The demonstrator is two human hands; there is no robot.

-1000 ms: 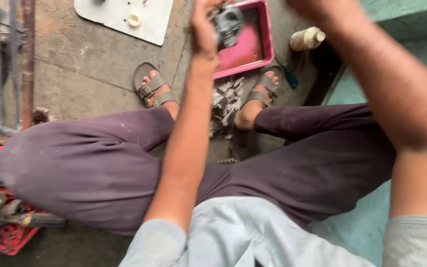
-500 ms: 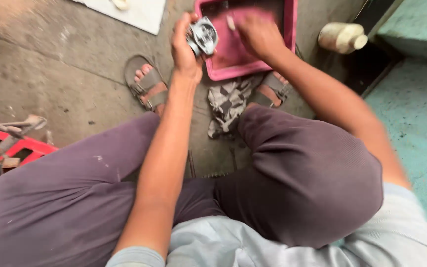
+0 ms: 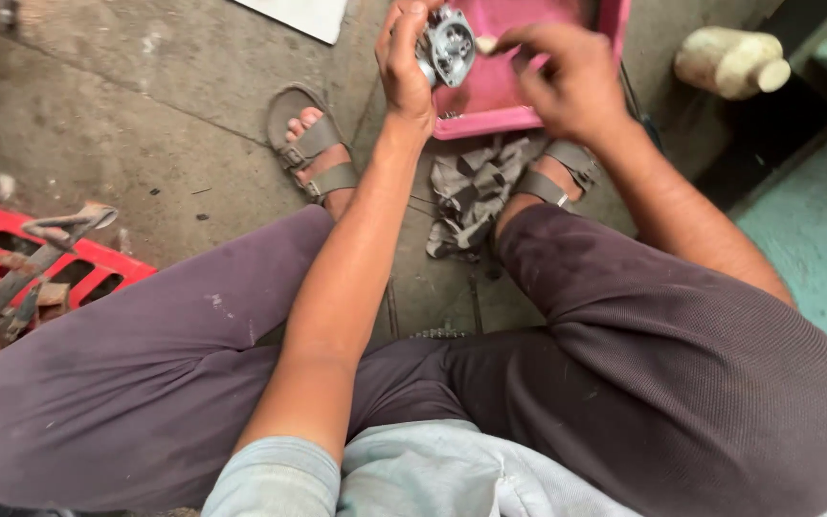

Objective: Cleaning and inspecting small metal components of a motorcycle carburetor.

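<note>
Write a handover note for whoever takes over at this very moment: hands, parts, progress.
Left hand: grips a small grey metal housing, held above the pink tray.
Right hand: fingertips pinch a small pale bit against the housing; what it is cannot be told.
Nearby: grey rag on the floor between the sandalled feet, pale plastic bottle to the right.
Done: housing picked up. Left: work on it unfinished; nothing set down.
</note>
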